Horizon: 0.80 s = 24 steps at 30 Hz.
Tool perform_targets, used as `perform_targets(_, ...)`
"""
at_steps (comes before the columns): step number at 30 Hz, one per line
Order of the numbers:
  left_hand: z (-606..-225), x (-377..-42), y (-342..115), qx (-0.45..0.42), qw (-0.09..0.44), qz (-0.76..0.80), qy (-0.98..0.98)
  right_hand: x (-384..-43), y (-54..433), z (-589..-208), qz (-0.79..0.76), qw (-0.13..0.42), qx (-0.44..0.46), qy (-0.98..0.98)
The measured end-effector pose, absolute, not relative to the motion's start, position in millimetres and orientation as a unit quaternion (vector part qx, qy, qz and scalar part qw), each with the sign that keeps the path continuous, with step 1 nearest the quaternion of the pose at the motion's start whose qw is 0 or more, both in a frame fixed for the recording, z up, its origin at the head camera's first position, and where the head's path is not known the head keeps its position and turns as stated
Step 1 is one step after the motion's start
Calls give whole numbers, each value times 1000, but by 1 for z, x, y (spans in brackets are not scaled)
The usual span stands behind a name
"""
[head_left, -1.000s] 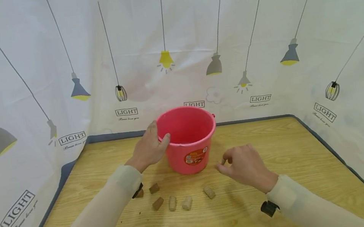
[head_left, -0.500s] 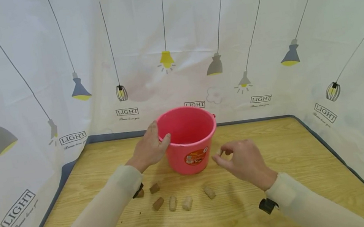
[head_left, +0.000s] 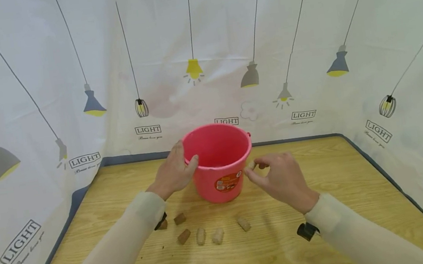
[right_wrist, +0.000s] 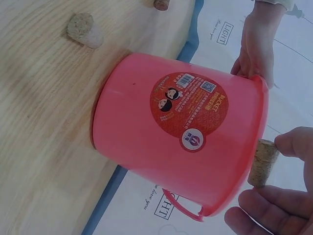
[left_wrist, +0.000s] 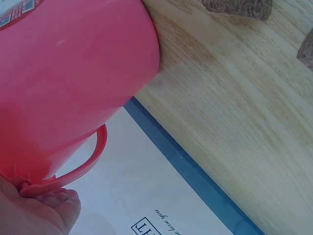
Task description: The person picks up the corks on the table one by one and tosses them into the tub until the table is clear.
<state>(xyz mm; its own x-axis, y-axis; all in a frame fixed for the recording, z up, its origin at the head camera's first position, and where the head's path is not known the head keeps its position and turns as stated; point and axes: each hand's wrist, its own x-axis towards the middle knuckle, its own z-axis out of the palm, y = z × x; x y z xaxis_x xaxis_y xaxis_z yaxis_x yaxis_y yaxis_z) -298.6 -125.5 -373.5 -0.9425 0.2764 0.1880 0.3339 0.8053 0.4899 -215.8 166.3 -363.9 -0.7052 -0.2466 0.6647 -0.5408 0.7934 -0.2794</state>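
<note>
A pink bucket (head_left: 206, 184) with a red label stands upright on the table. My left hand (head_left: 172, 170) grips its rim on the left side, the thumb lying over the edge. In the left wrist view, the bucket's pink handle (left_wrist: 90, 159) hangs down beside the fingers. My right hand (head_left: 284, 180) pinches a cork (right_wrist: 263, 164) between thumb and fingers, just outside the rim at the bucket's right. In front of the bucket lie several more corks: pale ones, including one cork (head_left: 217, 236) near the middle, and browner ones, such as another cork (head_left: 184, 237) further left.
The wooden table (head_left: 328, 223) has a dark blue border along its back and sides. A white curtain (head_left: 166, 31) printed with hanging lamps surrounds it. Small dark crumbs (head_left: 162, 247) lie at the left front.
My right hand has risen a little, carrying the pinched cork up toward the bucket's rim. The left hand and the bucket have stayed in place.
</note>
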Motion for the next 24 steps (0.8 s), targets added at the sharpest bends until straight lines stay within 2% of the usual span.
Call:
perform_targets(8, -373, -299, -126, -166, 59, -272, -946, -222, 162, -355, 238, 330, 229, -884)
perform_targets(24, -374, -299, -126, -166, 55, -272, -946, -234, 155, -344, 223, 323, 208, -896)
